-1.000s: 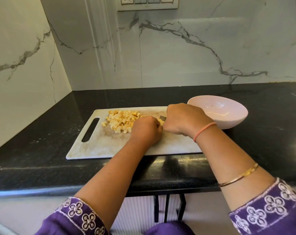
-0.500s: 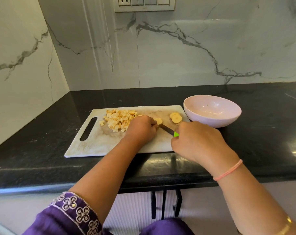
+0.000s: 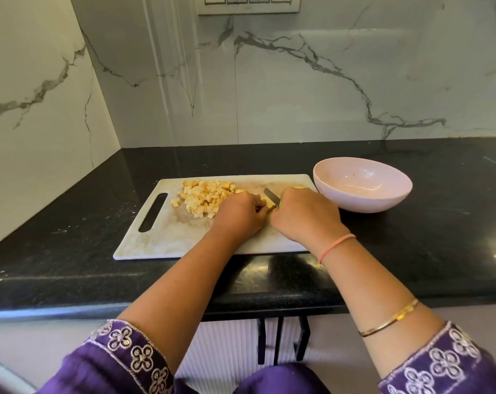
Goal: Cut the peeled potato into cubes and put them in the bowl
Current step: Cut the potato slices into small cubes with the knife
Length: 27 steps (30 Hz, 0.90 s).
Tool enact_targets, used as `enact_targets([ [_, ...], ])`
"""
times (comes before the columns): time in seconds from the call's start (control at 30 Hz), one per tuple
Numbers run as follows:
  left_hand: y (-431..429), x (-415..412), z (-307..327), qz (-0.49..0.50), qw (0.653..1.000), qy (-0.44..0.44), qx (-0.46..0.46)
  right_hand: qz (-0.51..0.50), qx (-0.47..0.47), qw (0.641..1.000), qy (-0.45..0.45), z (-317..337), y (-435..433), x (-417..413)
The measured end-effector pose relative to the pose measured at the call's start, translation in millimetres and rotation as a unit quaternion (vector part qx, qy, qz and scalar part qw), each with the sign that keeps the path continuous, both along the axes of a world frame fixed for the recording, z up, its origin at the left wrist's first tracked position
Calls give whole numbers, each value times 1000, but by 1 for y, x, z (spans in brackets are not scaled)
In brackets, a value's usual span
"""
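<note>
A pile of pale yellow potato cubes [image 3: 205, 196] lies on the white cutting board [image 3: 167, 237]. My left hand [image 3: 239, 213] curls over a small potato piece [image 3: 269, 205] at the board's middle and holds it down. My right hand [image 3: 303, 213] grips a knife by its green handle; the blade [image 3: 271, 193] slants over that piece. Another bit of potato [image 3: 298, 187] peeks out behind my right hand. The empty pink bowl [image 3: 362, 184] stands just right of the board.
The board lies on a black stone counter [image 3: 70, 251] near its front edge. Marble walls close the back and left side. A switch panel [image 3: 248, 4] is on the back wall.
My right hand drew back toward me with the knife, uncovering two potato slices, then moved forward to the piece again. My left hand stayed on the piece.
</note>
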<state>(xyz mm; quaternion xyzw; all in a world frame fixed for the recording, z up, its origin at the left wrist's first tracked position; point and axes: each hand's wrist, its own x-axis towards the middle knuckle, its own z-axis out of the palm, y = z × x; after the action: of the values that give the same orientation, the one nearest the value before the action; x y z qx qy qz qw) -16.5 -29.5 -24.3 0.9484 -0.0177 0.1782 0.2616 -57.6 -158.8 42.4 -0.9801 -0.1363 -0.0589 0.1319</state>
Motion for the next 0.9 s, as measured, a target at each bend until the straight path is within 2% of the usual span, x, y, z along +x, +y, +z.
enact_targets([
  [0.43, -1, 0, 2, 22, 999, -1, 37, 33, -59, 997, -33, -4, -19, -41],
  [0.6, 1, -1, -1, 5, 999, 2, 41, 17, -28, 999, -18, -4, -30, -48],
  [0.73, -1, -2, 0, -7, 998, -12, 57, -7, 29, 997, -68, 2, -34, -40],
  [0.9, 3, -3, -1, 22, 999, 1, 39, 13, 23, 999, -45, 2, -17, -16],
])
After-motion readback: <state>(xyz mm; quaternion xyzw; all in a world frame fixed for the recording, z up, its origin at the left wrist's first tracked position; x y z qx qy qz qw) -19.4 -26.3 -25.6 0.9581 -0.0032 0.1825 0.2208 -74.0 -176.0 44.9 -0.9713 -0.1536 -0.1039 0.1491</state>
